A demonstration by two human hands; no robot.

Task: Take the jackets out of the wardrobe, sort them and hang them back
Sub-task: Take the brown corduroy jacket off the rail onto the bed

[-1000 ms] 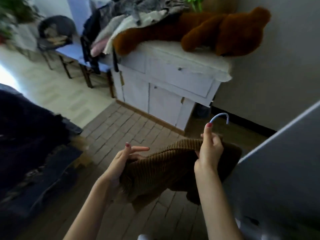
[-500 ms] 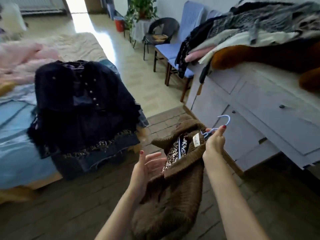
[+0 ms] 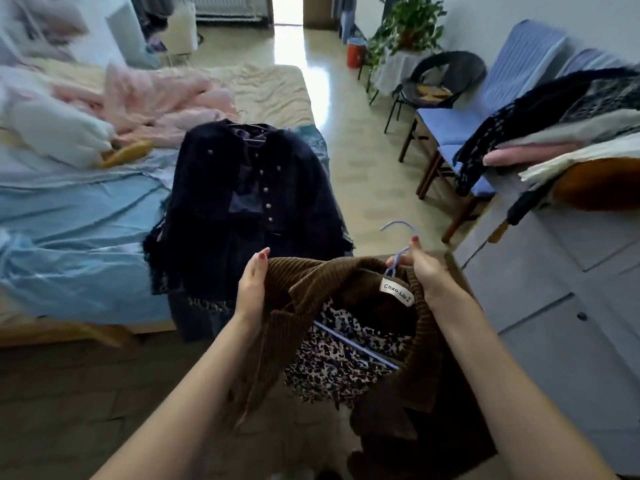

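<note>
A brown corduroy jacket [image 3: 408, 407] with leopard-print lining hangs on a pale blue hanger [image 3: 398, 230] in front of me. My right hand [image 3: 422, 268] grips the hanger's neck just under the hook. My left hand [image 3: 252, 282] holds the jacket's left shoulder at the collar, thumb up. A stack of dark navy jackets [image 3: 249, 209] on hangers lies across the corner of the bed [image 3: 79, 220], just beyond my hands.
A white chest of drawers [image 3: 568, 299] stands at the right, heaped with folded clothes [image 3: 568, 133] and a brown plush toy [image 3: 599, 185]. Blue chairs [image 3: 460, 129], a black chair and a potted plant [image 3: 408, 26] line the right wall. Pink and white bedding [image 3: 138, 98] covers the bed.
My view swung left from the chest of drawers to the bed. My left hand, earlier open beside the jacket, now holds its shoulder. The right hand keeps the hanger.
</note>
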